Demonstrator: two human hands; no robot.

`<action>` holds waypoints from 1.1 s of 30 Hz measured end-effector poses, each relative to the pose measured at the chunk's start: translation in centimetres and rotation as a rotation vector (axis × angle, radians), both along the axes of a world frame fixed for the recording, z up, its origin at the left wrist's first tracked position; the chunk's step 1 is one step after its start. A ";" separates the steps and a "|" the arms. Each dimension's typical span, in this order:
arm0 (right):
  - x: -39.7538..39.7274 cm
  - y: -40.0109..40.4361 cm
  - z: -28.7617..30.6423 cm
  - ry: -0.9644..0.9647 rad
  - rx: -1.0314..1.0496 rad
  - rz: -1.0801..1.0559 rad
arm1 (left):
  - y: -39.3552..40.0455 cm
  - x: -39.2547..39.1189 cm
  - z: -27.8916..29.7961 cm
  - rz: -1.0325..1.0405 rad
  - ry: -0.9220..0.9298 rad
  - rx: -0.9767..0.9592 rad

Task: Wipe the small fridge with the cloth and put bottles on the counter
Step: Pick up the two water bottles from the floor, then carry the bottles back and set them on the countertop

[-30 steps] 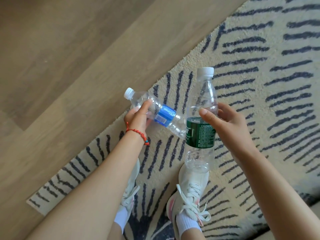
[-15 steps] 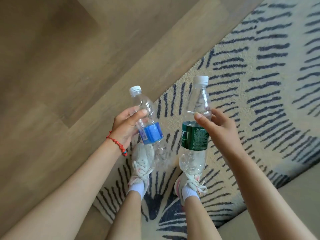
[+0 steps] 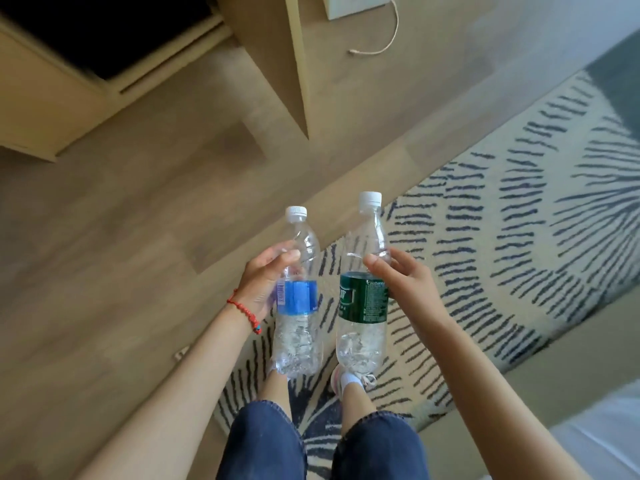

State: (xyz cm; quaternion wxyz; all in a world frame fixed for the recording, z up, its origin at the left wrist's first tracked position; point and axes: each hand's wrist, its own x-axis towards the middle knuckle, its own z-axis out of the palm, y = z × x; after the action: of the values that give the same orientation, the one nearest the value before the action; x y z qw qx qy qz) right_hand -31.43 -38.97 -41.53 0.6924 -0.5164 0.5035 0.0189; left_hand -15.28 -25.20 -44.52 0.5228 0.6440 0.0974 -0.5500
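Here your left hand [image 3: 260,284] grasps the blue-labelled bottle [image 3: 298,296] and your right hand [image 3: 401,284] grasps the green-labelled bottle [image 3: 363,289]. Both are clear plastic, white-capped, upright, held side by side without touching, above the striped rug [image 3: 502,220] and wooden floor [image 3: 138,237].

Blue-labelled bottle [image 3: 298,299], green-labelled bottle [image 3: 363,296], white caps, cream rug [image 3: 519,209] with dark stripes, red bracelet [image 3: 244,311].
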 end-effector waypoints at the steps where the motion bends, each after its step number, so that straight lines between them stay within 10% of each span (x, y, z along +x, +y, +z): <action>1: 0.3 0.0 2.0 -0.016 -0.005 0.005 | 0.1 0.1 1.8 0.014 -0.009 -0.008; 16: 5.7 -0.4 24.8 -0.154 -0.195 0.149 | 1.1 2.6 24.1 0.185 -0.192 -0.187; 33: 23.3 1.3 32.8 -0.247 -0.145 0.079 | 4.3 19.3 33.0 0.433 -0.351 -0.280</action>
State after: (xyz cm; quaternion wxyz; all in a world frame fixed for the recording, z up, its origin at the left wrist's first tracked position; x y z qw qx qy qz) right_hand -8.15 -37.71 -8.69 0.7086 -0.5831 0.3936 -0.0540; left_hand 4.06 -20.93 -11.50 0.7202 0.6153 0.0637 -0.3142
